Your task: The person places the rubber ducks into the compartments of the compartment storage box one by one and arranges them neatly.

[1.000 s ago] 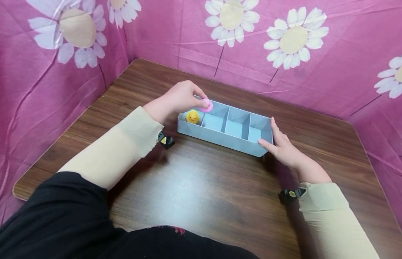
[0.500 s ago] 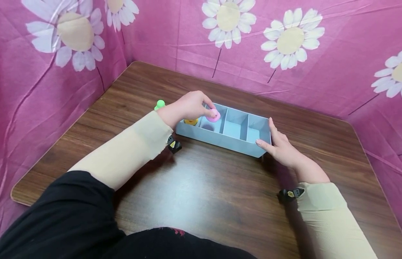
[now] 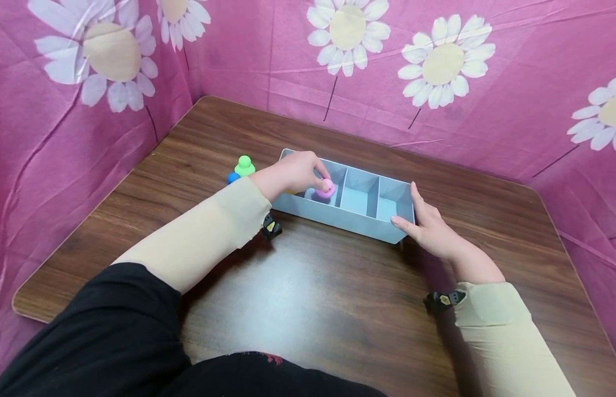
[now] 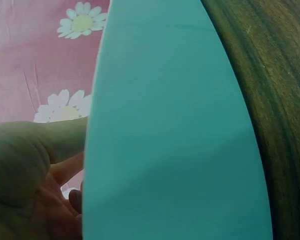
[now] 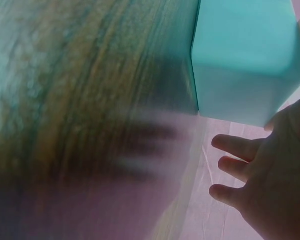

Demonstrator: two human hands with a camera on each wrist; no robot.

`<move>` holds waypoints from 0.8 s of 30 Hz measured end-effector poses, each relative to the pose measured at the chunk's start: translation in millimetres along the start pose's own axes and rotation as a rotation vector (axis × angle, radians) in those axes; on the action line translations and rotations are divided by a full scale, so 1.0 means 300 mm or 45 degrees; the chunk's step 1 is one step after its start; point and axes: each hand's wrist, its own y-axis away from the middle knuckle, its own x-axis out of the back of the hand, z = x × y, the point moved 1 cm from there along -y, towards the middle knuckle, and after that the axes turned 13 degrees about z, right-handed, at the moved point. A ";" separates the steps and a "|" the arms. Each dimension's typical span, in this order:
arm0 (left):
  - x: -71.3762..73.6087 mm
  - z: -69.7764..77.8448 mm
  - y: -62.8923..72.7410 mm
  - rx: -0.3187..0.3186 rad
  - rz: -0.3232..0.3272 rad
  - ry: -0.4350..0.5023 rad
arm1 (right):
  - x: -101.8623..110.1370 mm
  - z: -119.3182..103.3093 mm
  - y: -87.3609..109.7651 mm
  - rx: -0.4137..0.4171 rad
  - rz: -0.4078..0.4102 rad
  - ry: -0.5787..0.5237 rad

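Observation:
My left hand [image 3: 298, 172] pinches a small pink toy [image 3: 326, 187], probably a rubber duck, inside the second compartment from the left of a light blue divided box [image 3: 337, 218]. Only a sliver of the yellow duck [image 3: 290, 191] shows in the leftmost compartment, behind that hand. At the box's right end, my right hand [image 3: 432, 229] grips the corner, thumb over the near rim and index finger along the end wall. Its other fingers [image 5: 235, 146] stick out below the box in the right wrist view. The box wall [image 4: 170, 125] hides the pink toy in the left wrist view.
A green toy [image 3: 245, 165] and a blue toy [image 3: 233, 177], partly behind the left forearm, sit left of the box. All this is on a brown wooden table [image 3: 308, 309]. Pink daisy-print cloth [image 3: 268, 49] encloses the table's back and sides.
My left hand has carried the pink toy slightly right and down into the second compartment. The green and blue toys have come into sight, while the yellow duck is now mostly covered. The right hand stays.

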 end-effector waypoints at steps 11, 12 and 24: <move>-0.021 -0.007 -0.008 -0.022 0.022 -0.064 | 0.002 -0.007 0.000 0.004 0.001 0.024; -0.023 -0.007 -0.011 -0.030 0.025 -0.084 | 0.002 -0.008 0.000 -0.001 -0.001 0.029; -0.046 -0.014 -0.020 -0.014 0.005 -0.171 | 0.000 -0.013 0.001 -0.016 -0.010 0.022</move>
